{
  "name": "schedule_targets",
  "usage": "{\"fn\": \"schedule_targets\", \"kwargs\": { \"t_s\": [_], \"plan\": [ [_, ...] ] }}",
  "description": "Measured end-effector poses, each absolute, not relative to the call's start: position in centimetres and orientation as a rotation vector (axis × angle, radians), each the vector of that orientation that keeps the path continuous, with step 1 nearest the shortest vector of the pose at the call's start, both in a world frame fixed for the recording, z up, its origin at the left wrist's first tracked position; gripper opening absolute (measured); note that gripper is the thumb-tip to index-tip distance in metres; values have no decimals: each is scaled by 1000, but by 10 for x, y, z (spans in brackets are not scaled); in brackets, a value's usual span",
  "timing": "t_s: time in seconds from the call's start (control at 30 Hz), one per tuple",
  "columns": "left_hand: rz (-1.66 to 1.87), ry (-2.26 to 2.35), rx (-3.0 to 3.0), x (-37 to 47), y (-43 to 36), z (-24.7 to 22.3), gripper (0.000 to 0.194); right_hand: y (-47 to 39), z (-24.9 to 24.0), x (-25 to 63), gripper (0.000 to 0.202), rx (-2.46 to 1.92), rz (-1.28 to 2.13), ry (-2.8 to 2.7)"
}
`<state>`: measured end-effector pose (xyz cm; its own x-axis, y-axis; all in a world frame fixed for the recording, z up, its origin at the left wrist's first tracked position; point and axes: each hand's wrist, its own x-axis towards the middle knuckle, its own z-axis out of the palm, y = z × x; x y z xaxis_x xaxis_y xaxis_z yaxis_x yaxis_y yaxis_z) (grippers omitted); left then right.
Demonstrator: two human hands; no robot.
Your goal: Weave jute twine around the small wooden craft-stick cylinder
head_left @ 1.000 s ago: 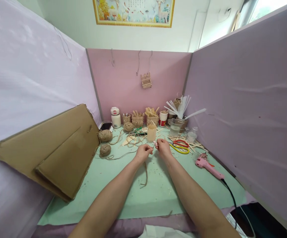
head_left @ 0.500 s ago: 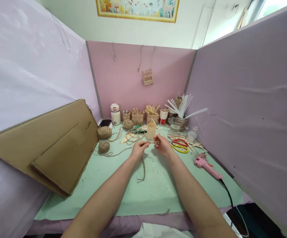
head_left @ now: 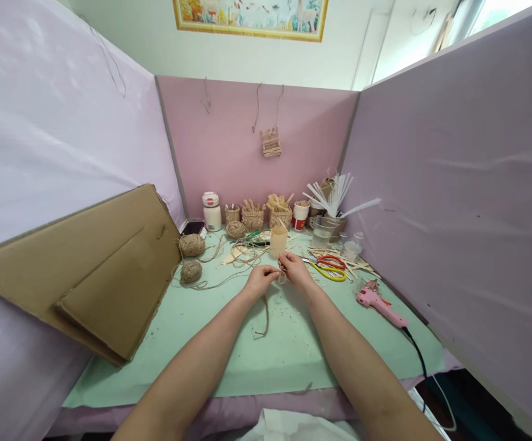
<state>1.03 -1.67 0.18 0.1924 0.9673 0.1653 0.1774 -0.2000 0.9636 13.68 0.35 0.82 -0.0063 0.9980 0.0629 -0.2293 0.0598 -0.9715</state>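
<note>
Over the middle of the green table, my left hand (head_left: 261, 280) and my right hand (head_left: 295, 269) are close together, fingertips pinched on a piece of twine (head_left: 282, 278). The twine makes a small loop between them. A thicker brown cord (head_left: 266, 315) trails down below my left hand, its end frayed; I cannot tell whether it joins the looped piece. Just beyond my fingers stands a small pale wooden holder (head_left: 278, 242). Right of my right hand lie scissors (head_left: 332, 268) with red and yellow handles.
Twine balls (head_left: 191, 271) and loose twine lie at left, beside leaning cardboard (head_left: 104, 288). A pink glue gun (head_left: 382, 306) with a cord rests at right. Along the back stand a white jar (head_left: 212, 212), baskets of sticks (head_left: 253, 215) and cups (head_left: 300, 215). Loose sticks lie near the scissors.
My right hand has come closer to my left, and a small twine loop now shows between the fingertips. The whole view has shifted slightly.
</note>
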Motion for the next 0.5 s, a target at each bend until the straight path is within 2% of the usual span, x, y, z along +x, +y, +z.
{"fn": "schedule_targets", "kwargs": {
  "t_s": [0.5],
  "plan": [
    [963, 987, 1612, 17, -29, 11, 16, 20, 0, 151, 21, -1032, 1202, -779]
  ]
}}
